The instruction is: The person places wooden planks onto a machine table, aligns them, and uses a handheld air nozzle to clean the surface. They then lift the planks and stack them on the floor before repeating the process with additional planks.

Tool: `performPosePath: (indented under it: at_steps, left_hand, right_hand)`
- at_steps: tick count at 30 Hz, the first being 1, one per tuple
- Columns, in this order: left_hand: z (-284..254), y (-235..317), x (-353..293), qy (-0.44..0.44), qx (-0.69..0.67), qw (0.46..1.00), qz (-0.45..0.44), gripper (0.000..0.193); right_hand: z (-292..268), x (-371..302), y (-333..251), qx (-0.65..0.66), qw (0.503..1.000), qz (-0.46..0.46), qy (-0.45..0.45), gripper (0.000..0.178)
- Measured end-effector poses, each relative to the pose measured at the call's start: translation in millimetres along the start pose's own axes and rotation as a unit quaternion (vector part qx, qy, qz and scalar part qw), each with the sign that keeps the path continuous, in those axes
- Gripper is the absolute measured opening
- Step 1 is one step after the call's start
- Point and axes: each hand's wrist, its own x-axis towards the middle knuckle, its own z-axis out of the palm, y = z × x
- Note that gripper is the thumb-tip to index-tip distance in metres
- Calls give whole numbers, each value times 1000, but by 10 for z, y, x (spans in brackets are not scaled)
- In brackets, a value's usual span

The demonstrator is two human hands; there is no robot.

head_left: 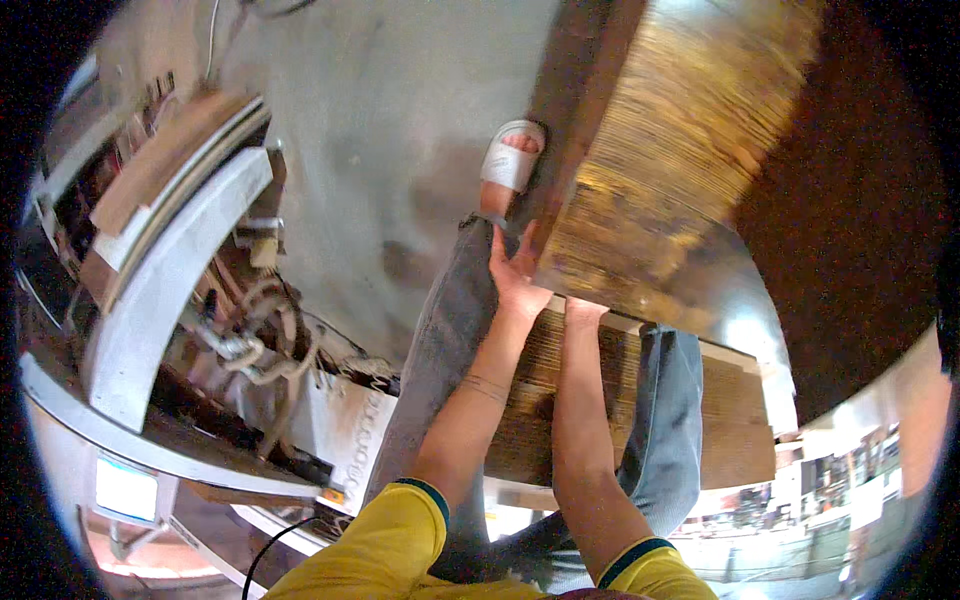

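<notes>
Left fingers: spread flat and pressed against the near left edge of the stack of thin wooden sheets (660, 150); the left hand (513, 272) is open, palm on the wood, not curled round anything.
Right fingers: hidden under the near edge of the stack; the right hand (583, 313) meets the stack's underside just right of the left hand, and whether it is open or closed cannot be told.
Stack: a thick, tilted bundle of many layered golden-brown sheets, blurred, reaching up and away from both hands.
Lower pile: a second pile of sheets (730, 420) lies directly below the stack, behind the forearms.
Legs: grey jeans (445, 330) stand left of the stack and below it.
Foot: a white sandal (512, 160) touches the stack's left side, just above the left hand.
Floor: grey concrete floor (390, 120), left of the stack.
Machine: a white-framed machine with hoses (170, 290), well apart to the stack's left.
Sleeves: yellow sleeves with dark cuffs (390, 540), below the stack at the lower edge.
</notes>
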Motion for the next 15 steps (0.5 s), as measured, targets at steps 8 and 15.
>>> performPosePath:
  at_steps: [8,15]
  left_hand:
    - [-534,65,653,-120,-105,987,28,106]
    - [-376,-105,658,-116,-186,976,10,108]
  right_hand:
    - [113,-184,3,-100,993,0,68,64]
    - [63,-255,-146,-115,990,-17,78,62]
